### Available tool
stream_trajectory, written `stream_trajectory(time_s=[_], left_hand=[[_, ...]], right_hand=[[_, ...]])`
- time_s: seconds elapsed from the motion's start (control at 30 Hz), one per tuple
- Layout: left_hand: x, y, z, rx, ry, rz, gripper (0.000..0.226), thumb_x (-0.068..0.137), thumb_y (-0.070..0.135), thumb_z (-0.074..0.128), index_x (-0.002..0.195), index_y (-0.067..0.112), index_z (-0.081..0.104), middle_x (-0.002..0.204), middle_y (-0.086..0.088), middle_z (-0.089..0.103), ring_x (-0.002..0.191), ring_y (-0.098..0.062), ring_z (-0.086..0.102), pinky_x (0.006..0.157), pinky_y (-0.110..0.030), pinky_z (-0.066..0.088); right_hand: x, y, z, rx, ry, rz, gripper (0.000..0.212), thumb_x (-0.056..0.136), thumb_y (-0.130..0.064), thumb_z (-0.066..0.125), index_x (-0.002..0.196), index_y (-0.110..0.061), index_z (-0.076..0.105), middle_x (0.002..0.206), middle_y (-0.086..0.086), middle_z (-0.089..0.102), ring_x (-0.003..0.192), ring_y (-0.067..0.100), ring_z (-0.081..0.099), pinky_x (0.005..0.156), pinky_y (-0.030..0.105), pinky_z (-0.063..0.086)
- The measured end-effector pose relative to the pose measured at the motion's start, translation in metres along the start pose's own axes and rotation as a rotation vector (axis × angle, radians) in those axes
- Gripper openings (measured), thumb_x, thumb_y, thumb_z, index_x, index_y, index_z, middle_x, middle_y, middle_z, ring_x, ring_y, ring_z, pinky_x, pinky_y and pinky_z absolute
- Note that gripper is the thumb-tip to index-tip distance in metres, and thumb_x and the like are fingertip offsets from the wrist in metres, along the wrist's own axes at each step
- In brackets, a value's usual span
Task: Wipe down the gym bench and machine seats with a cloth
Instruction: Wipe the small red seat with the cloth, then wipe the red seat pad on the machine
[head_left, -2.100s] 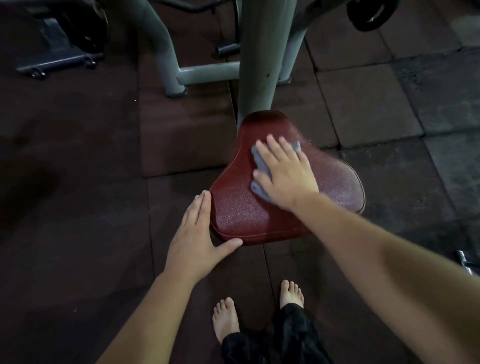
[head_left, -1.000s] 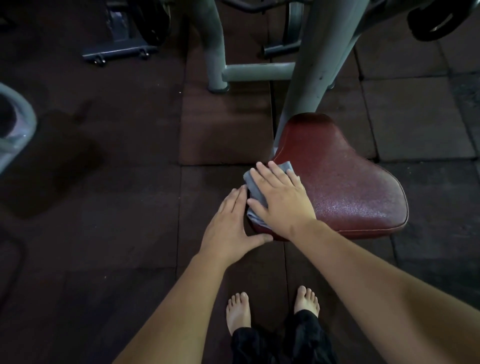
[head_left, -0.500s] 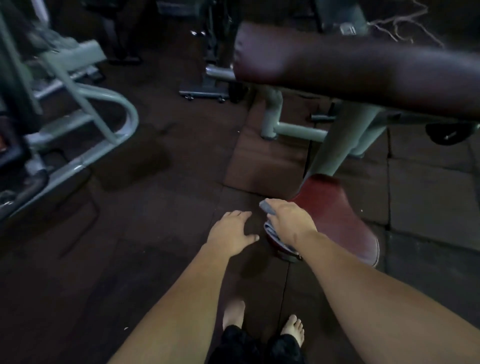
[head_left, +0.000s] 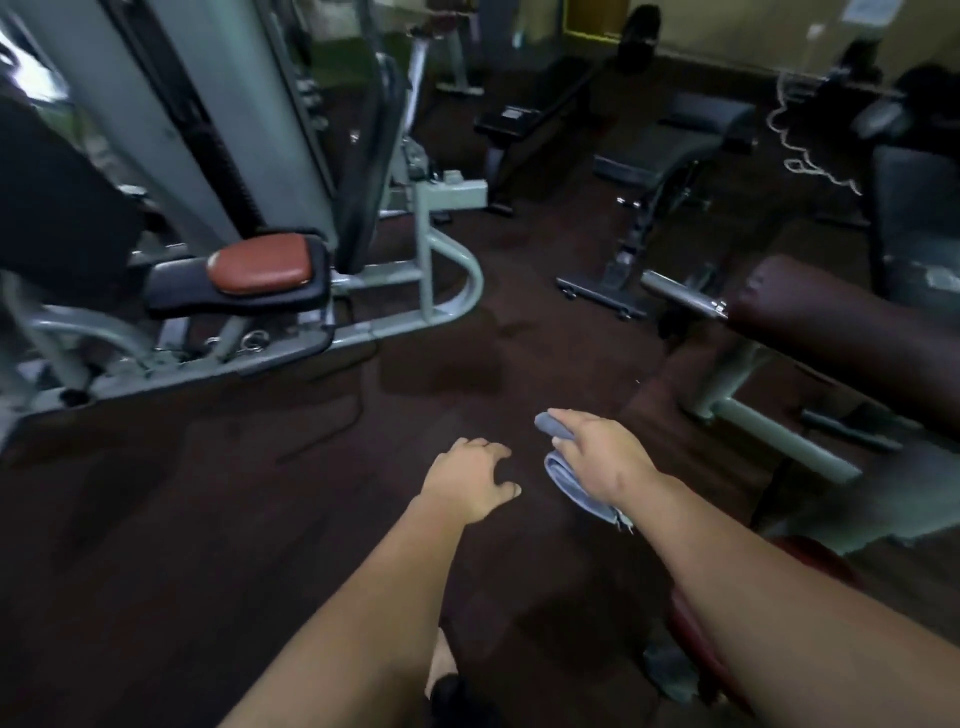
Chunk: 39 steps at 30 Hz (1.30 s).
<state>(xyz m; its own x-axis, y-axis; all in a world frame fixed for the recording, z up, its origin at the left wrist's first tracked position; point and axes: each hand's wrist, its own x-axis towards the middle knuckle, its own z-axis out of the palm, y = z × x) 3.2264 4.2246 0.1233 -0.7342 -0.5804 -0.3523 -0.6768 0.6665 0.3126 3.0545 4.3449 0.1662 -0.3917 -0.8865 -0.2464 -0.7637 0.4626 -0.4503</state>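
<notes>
My right hand (head_left: 602, 454) grips a folded grey-blue cloth (head_left: 574, 486) in the air above the dark floor. My left hand (head_left: 467, 478) hovers beside it, fingers loosely curled, holding nothing. The dark red machine seat (head_left: 821, 561) lies low at the right, mostly hidden behind my right forearm. A dark maroon pad (head_left: 841, 322) of the same machine stretches across the right. Another machine at the left has a brown-red seat (head_left: 260, 265) on a black base.
A grey machine frame (head_left: 415, 306) and weight tower (head_left: 156, 119) fill the left. Black benches (head_left: 670, 140) and a bench stand (head_left: 602, 296) are at the back. Dark rubber floor (head_left: 260, 493) spreads between the machines. My bare foot (head_left: 441, 660) shows below.
My head has lifted from the dark red seat to the room. My right hand has come off the seat with the cloth, and my left hand has let go of its edge.
</notes>
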Motion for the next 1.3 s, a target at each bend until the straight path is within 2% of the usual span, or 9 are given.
stream_trajectory(time_s=[0.17, 0.27, 0.57, 0.7, 0.77, 0.83, 0.97, 1.13, 1.3], left_hand=[[0.034, -0.098, -0.067, -0.010, 0.062, -0.069, 0.061, 0.091, 0.056, 0.067, 0.146, 0.031, 0.056, 0.138, 0.002, 0.058, 0.133, -0.025, 0.047, 0.108, -0.043, 0.045], [0.055, -0.161, -0.115, 0.008, 0.090, -0.098, 0.059, 0.092, 0.057, 0.066, 0.144, 0.030, 0.056, 0.130, 0.003, 0.060, 0.127, -0.024, 0.048, 0.103, -0.044, 0.047], [0.119, -0.327, -0.219, 0.003, 0.128, -0.249, 0.059, 0.093, 0.058, 0.065, 0.144, 0.031, 0.056, 0.136, 0.003, 0.058, 0.134, -0.023, 0.045, 0.105, -0.045, 0.046], [0.157, -0.398, -0.250, -0.017, 0.153, -0.347, 0.059, 0.092, 0.059, 0.065, 0.144, 0.032, 0.056, 0.140, 0.003, 0.056, 0.134, -0.023, 0.045, 0.107, -0.046, 0.045], [0.177, -0.433, -0.265, -0.049, 0.172, -0.410, 0.061, 0.091, 0.059, 0.066, 0.144, 0.032, 0.056, 0.142, 0.004, 0.055, 0.135, -0.023, 0.044, 0.109, -0.046, 0.045], [0.196, -0.465, -0.283, -0.081, 0.191, -0.461, 0.063, 0.089, 0.059, 0.068, 0.145, 0.031, 0.057, 0.143, 0.003, 0.056, 0.135, -0.023, 0.044, 0.110, -0.044, 0.044], [0.230, -0.524, -0.317, -0.133, 0.216, -0.544, 0.063, 0.091, 0.056, 0.068, 0.146, 0.028, 0.056, 0.147, 0.001, 0.056, 0.138, -0.023, 0.043, 0.111, -0.042, 0.044], [0.277, -0.598, -0.343, -0.160, 0.244, -0.586, 0.059, 0.091, 0.057, 0.067, 0.141, 0.027, 0.060, 0.142, -0.001, 0.059, 0.137, -0.023, 0.046, 0.109, -0.042, 0.045], [0.337, -0.682, -0.362, -0.153, 0.228, -0.571, 0.048, 0.096, 0.055, 0.060, 0.133, 0.024, 0.064, 0.132, -0.001, 0.061, 0.130, -0.026, 0.049, 0.103, -0.045, 0.048]], right_hand=[[0.100, -0.082, 0.006, -0.021, 0.000, -0.083, 0.050, 0.107, -0.032, 0.049, 0.156, -0.025, 0.043, 0.156, 0.003, 0.049, 0.141, 0.026, 0.048, 0.114, 0.039, 0.039], [0.161, -0.134, 0.009, 0.009, 0.029, -0.106, 0.046, 0.106, -0.029, 0.051, 0.152, -0.026, 0.048, 0.153, -0.001, 0.052, 0.139, 0.022, 0.050, 0.114, 0.033, 0.037], [0.332, -0.266, 0.019, -0.013, -0.019, -0.208, 0.045, 0.106, -0.028, 0.051, 0.151, -0.026, 0.048, 0.151, -0.002, 0.055, 0.136, 0.020, 0.053, 0.108, 0.026, 0.036], [0.421, -0.315, 0.028, -0.024, -0.091, -0.268, 0.040, 0.105, -0.027, 0.052, 0.145, -0.023, 0.054, 0.140, 0.007, 0.063, 0.126, 0.029, 0.060, 0.105, 0.039, 0.046], [0.469, -0.342, 0.033, -0.040, -0.127, -0.310, 0.042, 0.105, -0.028, 0.052, 0.147, -0.022, 0.053, 0.139, 0.008, 0.064, 0.127, 0.031, 0.059, 0.105, 0.042, 0.047], [0.516, -0.368, 0.035, -0.035, -0.149, -0.354, 0.036, 0.104, -0.024, 0.053, 0.140, -0.019, 0.057, 0.133, 0.010, 0.066, 0.125, 0.033, 0.060, 0.102, 0.044, 0.048], [0.602, -0.425, 0.032, -0.091, -0.186, -0.449, 0.043, 0.104, -0.026, 0.051, 0.147, -0.023, 0.053, 0.140, 0.005, 0.063, 0.127, 0.030, 0.059, 0.103, 0.039, 0.048], [0.697, -0.476, 0.043, -0.055, -0.231, -0.476, 0.032, 0.102, -0.025, 0.053, 0.133, -0.028, 0.061, 0.123, 0.006, 0.071, 0.114, 0.032, 0.065, 0.094, 0.043, 0.053], [0.791, -0.513, 0.069, -0.058, -0.278, -0.456, 0.029, 0.102, -0.025, 0.050, 0.128, -0.030, 0.062, 0.127, 0.004, 0.070, 0.116, 0.032, 0.064, 0.094, 0.041, 0.052]])
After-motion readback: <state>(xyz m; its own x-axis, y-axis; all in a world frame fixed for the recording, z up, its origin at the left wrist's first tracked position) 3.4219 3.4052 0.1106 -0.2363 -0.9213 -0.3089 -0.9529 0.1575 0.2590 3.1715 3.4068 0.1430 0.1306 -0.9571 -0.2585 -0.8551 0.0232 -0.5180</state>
